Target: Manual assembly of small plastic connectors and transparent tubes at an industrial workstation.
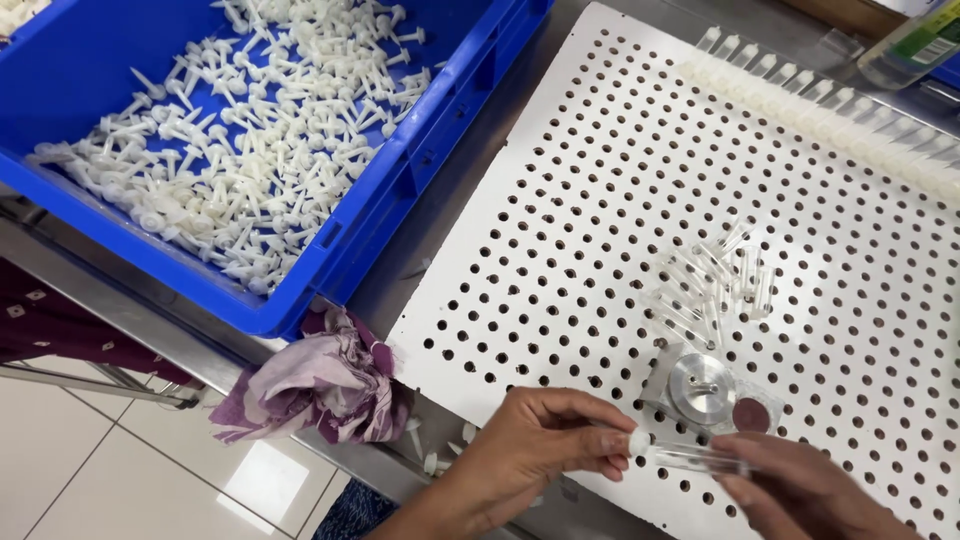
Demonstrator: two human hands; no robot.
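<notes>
Over perforated white board (560, 230), near edge: left hand (540, 450) pinches white plug (638, 440); right hand (800, 490) grips clear tube (695, 458). Step, judged: plug w/ tube mating; next needs straight axial alignment.

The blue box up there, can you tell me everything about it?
The blue box is a shallow plastic crate with ribbed walls and a thick rim. It sits tilted across the metal table, beside the white board with holes. Inside lies a loose heap of small white plastic plugs. A crumpled purple cloth lies near its corner.
</notes>
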